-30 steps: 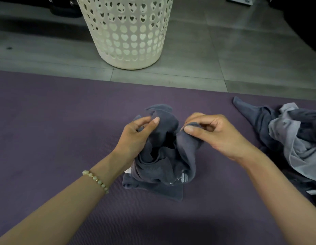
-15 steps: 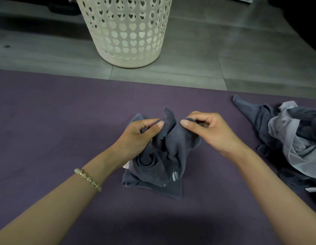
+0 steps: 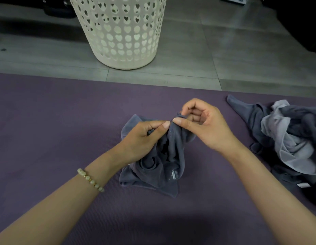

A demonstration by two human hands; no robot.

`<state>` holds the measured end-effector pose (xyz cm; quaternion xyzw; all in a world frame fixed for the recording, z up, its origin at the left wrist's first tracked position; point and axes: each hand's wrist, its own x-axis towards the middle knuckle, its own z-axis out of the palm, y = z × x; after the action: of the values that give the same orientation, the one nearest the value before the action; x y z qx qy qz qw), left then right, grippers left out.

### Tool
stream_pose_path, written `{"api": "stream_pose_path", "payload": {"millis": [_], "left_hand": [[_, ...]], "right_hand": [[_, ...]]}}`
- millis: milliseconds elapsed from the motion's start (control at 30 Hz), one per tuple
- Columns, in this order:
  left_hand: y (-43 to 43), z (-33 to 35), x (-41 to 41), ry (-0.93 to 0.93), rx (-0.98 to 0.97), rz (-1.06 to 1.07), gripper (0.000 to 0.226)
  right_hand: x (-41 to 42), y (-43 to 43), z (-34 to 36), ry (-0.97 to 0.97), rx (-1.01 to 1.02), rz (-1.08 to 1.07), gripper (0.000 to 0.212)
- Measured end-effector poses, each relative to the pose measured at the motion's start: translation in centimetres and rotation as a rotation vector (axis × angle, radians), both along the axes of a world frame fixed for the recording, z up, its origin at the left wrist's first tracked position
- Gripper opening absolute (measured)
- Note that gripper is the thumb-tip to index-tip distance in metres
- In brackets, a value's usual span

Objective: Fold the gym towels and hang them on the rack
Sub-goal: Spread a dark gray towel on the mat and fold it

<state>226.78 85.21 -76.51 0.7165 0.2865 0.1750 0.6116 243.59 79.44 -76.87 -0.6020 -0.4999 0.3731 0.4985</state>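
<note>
dark grey towel bunched at mat centre; left hand and right hand pinch its raised edge; towel pile at right edge.

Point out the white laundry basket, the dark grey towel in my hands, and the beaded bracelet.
White plastic laundry basket (image 3: 121, 41): head view, its perforated wall.
Dark grey crumpled towel (image 3: 161, 167): head view, bunched lower folds.
Pale beaded bracelet (image 3: 91, 180): head view, middle beads.

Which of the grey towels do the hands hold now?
The crumpled dark grey towel in the middle: left hand and right hand pinch its top. The other towels lie heaped at the right, untouched.
</note>
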Motion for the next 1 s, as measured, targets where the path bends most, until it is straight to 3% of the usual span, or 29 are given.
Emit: {"api": "stream_pose_path", "payload": {"millis": [200,300,600,733,933,1000], "left_hand": [[1.6,3.6,-0.8,0.007,0.154,0.273,0.035],[2.8,7.7,-2.1,0.045,0.225,0.418,0.051],[2.8,21.1,-9.9,-0.15,0.374,0.806,0.047],[0.9,24.6,-12.7,-0.032,0.505,0.73,0.046],[-1.8,29.0,-15.7,0.103,0.653,0.344,0.032],[-2.6,29.8,-16.3,0.183,0.677,0.231,0.027]], "right_hand": [[1.9,-1.8,4.8,-0.049,-0.019,-0.058,0.026],[3.8,-3.9,9.5,-0.188,-0.037,-0.083,0.026],[8.5,-13.8,21.7,-0.642,0.009,-0.304,0.018],[8.6,-17.1,25.7,-0.815,0.062,-0.322,0.01],[8.5,-20.3,30.5,-0.596,0.031,-0.31,0.028],[7.9,-21.4,31.4,-0.424,0.025,-0.256,0.016]]}}
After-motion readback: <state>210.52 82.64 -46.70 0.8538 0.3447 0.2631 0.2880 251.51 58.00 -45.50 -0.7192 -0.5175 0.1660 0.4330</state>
